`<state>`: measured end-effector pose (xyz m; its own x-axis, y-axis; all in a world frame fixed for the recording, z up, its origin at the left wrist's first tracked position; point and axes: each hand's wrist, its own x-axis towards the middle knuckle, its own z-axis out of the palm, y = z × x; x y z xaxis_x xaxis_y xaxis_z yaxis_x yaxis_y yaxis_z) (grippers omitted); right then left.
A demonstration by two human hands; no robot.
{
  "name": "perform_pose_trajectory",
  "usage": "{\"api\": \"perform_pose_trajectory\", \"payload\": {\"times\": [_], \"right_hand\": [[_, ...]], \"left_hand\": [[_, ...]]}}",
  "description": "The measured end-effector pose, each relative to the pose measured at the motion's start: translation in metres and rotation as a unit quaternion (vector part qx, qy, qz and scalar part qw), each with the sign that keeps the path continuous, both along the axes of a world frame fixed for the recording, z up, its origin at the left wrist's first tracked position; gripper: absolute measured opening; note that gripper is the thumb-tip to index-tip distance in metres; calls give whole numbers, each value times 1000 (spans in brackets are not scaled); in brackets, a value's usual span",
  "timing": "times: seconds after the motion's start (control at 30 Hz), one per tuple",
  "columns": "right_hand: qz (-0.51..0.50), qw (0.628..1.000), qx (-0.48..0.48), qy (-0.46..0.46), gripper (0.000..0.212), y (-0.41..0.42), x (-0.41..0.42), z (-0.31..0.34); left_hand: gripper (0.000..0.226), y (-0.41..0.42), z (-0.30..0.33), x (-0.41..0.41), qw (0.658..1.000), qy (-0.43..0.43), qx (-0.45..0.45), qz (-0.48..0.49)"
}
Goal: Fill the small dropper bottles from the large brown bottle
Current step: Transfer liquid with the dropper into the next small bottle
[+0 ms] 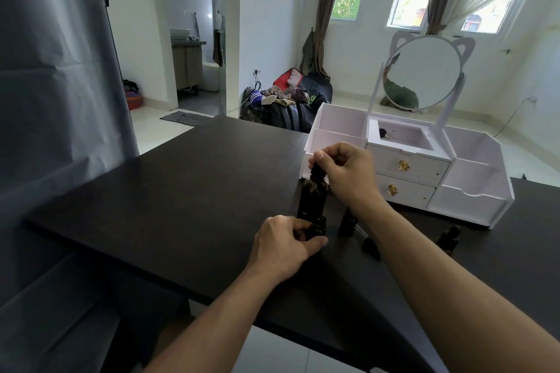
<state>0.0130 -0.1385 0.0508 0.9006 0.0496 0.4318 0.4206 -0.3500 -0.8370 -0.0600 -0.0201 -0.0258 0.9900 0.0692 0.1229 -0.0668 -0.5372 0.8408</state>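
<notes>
Nearest, the left hand (285,241) grips a small dropper bottle (409,228) upright on the counter (181,191). Directly beyond stands the large brown bottle (312,198), axis vertical; the right hand (342,169) pinches its dropper top (408,172) from above.

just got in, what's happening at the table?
A person is working at a dark table. The right hand pinches the black dropper top of the large brown bottle, which stands upright. The left hand holds a small dropper bottle just in front of it. Another small bottle stands by the right wrist, a loose black cap lies near it, and a further small bottle lies in front of the white mirror organizer.
</notes>
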Motion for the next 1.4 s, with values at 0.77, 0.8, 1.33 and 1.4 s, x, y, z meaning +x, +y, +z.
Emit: {"api": "perform_pose_trajectory", "payload": {"times": [0.77, 0.8, 1.33, 1.4], "right_hand": [[-48, 990, 25, -133, 20, -13, -17, 80], [-44, 991, 16, -125, 19, -13, -20, 80], [-6, 997, -46, -57, 11, -21, -42, 37], [-2, 998, -45, -51, 10, -20, -43, 33]], "left_hand": [[32, 0, 2, -1, 999, -32, 35, -2], [32, 0, 2, -1, 999, -33, 33, -1], [30, -2, 2, -1, 999, -21, 32, 7], [32, -2, 2, -1, 999, -21, 32, 6]]}}
